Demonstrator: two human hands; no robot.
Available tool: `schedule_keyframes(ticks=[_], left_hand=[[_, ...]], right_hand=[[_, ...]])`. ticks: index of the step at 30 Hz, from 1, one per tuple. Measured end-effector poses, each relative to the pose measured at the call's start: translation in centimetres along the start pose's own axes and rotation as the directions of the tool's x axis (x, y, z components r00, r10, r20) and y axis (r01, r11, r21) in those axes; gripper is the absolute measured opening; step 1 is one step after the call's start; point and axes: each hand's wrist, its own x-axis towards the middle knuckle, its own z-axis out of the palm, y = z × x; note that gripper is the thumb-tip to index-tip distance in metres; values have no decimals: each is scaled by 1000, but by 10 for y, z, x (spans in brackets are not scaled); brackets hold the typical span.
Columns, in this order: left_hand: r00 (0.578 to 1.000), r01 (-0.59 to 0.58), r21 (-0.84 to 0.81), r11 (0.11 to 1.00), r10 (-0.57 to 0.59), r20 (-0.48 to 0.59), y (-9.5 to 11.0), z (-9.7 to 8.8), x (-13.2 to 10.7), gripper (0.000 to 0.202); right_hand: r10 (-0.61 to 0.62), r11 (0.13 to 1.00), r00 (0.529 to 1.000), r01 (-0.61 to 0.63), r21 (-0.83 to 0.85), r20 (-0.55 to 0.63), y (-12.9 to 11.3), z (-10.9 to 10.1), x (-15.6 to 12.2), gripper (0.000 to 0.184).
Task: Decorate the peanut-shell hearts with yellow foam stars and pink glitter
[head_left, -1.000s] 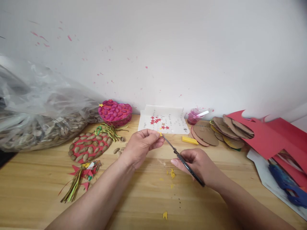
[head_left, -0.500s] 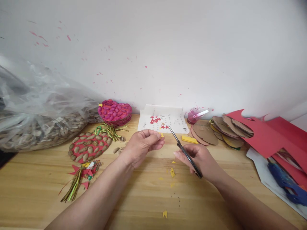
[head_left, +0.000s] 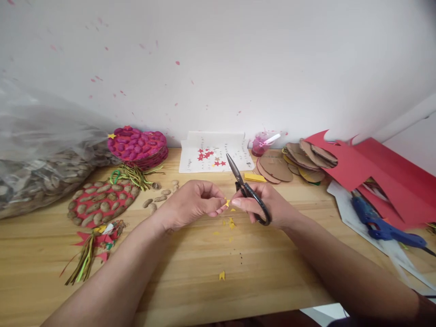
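White wall [head_left: 238, 68], flecked w/ pink, stood behind a pale wood bench [head_left: 177, 281]. Biggest container: clear plastic bag [head_left: 44, 118] at far L, its lower part full of unshelled peanuts [head_left: 51, 177]. Red paper [head_left: 395, 172] w/ cut-outs lay at R, blue glue gun [head_left: 378, 227] just beside it. Back ctr was a white sheet [head_left: 190, 159] bearing small red stars [head_left: 206, 155]; L of it, a magenta peanut-covered stack [head_left: 138, 145], then a peanut-studded red disc [head_left: 102, 202] nearer.

Both forearms came in from the near edge, angled inward, hands meeting approx mid-bench, just above the wood. L hand [head_left: 190, 204] was narrow, thumb & fingertips pinching the small yellow star, knuckles up. R hand [head_left: 272, 206] had the black-handled scissors [head_left: 241, 184] hung on it, blades together, tips up & away; its thumb reached the star's other side, couldn't tell if touching.

Small clear cup [head_left: 260, 136] by the wall held dark pink stuff + a white stick [head_left: 272, 138]. Yellow strip [head_left: 255, 177] lay in front. Yellow star [head_left: 227, 203] was btwn the two thumbs, off the bench; tiny yellow scraps [head_left: 231, 222] lay below.
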Motion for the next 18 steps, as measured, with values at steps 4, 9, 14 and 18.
schedule_keyframes(ticks=[4,9,14,18], left_hand=[[1000,0,54,999,1,-8,2,4,-2,16],[999,-32,89,996,32,9,-3,6,-2,11],[998,-40,-3,999,40,41,-4,6,1,17],[999,-50,-174,984,46,-26,-3,8,3,37]], right_hand=[[3,1000,1000,-3,-2,18,-2,1,-2,30],[8,999,998,-6,-31,56,0,3,-3,28],[-1,1000,1000,1,-10,-8,1,6,-2,29],[-46,996,984,58,66,-170,2,10,0,34]])
